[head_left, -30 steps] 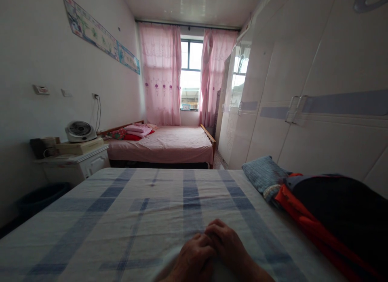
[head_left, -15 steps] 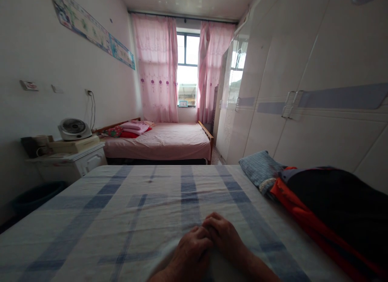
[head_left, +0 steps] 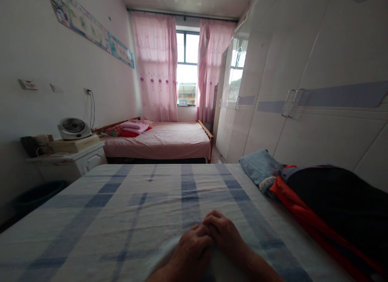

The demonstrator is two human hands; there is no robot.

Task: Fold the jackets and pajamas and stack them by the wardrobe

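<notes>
On my feed, the fan point(head_left: 75, 128) sat mid-left, the sheet point(head_left: 121, 211) spread across the lower frame, and at bottom centre the left hand point(head_left: 194, 246) touched the right hand point(head_left: 224, 232), both half-curled, though I couldn't tell if they gripped anything.

The sheet point(head_left: 157, 221) is white with wide and thin blue stripes, some going across others. It lies spread out on the bed point(head_left: 166, 165), right up to the far edge and the left edge. It has many small wrinkles.
</notes>
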